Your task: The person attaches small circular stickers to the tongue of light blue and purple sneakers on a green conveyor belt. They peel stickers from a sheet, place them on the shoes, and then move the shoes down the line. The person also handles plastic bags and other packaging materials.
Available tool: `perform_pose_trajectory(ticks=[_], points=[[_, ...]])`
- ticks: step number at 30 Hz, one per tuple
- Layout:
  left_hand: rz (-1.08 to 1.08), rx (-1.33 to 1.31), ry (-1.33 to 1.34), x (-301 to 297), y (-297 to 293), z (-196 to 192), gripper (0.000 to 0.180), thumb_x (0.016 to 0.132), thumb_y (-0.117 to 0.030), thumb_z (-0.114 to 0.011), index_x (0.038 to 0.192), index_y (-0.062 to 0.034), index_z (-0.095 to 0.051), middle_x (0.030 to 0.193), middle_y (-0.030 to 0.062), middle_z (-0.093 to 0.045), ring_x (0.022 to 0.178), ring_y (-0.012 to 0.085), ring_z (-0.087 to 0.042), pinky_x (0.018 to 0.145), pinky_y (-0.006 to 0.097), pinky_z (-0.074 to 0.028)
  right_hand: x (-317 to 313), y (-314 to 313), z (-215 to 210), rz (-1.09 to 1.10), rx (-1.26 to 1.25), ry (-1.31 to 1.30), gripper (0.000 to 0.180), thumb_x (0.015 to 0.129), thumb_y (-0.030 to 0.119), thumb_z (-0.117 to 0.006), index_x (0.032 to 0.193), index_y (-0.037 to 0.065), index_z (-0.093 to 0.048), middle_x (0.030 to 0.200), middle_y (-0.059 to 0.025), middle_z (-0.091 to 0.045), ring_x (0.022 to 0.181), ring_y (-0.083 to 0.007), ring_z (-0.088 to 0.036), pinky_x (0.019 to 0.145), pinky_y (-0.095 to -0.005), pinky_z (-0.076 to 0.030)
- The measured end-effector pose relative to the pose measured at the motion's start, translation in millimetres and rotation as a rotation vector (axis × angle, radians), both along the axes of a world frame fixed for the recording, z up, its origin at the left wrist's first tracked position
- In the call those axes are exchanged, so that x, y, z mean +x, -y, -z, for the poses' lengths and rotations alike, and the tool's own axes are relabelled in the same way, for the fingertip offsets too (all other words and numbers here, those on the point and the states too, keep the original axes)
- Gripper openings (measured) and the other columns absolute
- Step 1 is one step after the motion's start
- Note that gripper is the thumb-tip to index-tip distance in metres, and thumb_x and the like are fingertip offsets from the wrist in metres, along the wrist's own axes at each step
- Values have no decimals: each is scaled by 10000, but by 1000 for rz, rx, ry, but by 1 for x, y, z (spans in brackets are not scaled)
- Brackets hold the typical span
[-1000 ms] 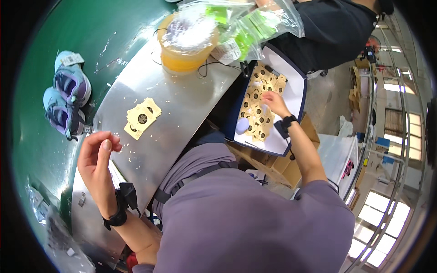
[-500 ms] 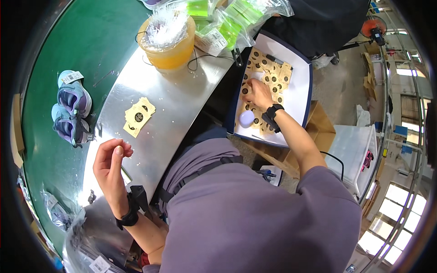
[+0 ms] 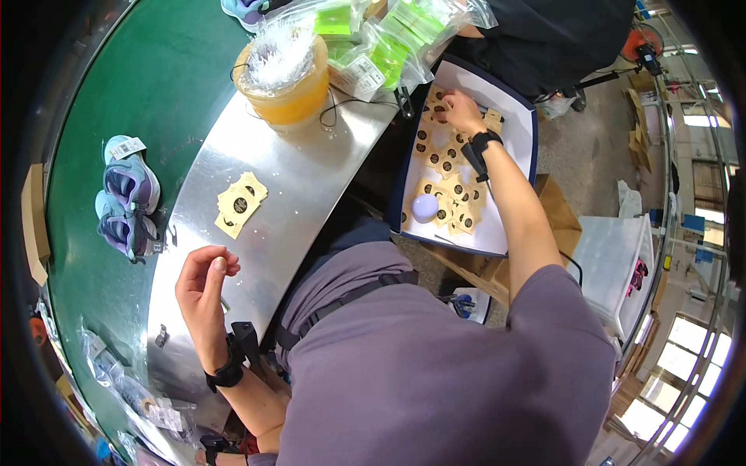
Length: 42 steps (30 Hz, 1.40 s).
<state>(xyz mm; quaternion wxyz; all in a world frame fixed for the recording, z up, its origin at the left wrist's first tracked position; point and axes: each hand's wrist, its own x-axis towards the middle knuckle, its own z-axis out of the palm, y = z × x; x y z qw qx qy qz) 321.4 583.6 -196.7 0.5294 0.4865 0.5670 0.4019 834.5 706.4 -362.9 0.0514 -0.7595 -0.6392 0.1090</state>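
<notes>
Spanning the left and centre, the metal surface [image 3: 291, 186] could let light things slide if bumped. The open box [image 3: 521, 155], upper right, might tip if the forearm crossing its wall pressed down. At lower left, the left hand [image 3: 203, 287] is loosely curled, nothing visible in it. The right hand [image 3: 462, 111] dips into the box's upper end; whether it grips, I cannot tell. Overlapping tan packets [image 3: 458, 194] lie beneath, so several could come up together. The lilac disc [image 3: 425, 207], lower in the box, might get knocked.
</notes>
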Motion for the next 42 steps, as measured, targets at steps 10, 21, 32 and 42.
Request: perform_pose_trajectory(ticks=[10,21,32,42], points=[[13,-64,-29,7,-1,-1,145,907,-76,-562,999,32,-590,842,86,-640,772,140,-609,738,265,-492,5,-37,14,-178,-121,-6,646,572,238,-807,1110,19,-523,1103,-201,-557,1062,-384,-503,877,-424,-445],[30,-101,-35,14,-8,-1,138,916,-81,-544,998,23,-581,839,77,-631,766,132,-589,735,267,-478,15,-33,14,-161,-202,119,591,558,321,-815,1049,50,-631,1123,-191,-553,1153,-361,-455,933,-410,-421],[8,-81,-14,5,-6,1,140,918,-83,-539,996,25,-582,840,79,-628,766,133,-588,735,270,-479,20,6,-14,12,-60,-147,412,675,269,-747,1029,92,-634,895,-153,-665,830,-354,-631,738,-396,-494],[1,-68,89,-9,-9,8,143,908,-78,-555,1000,25,-590,863,76,-630,799,140,-606,748,268,-492,103,76,-20,936,-19,-1512,224,847,247,-684,1016,117,-616,854,-27,-633,715,-174,-626,593,-225,-512]])
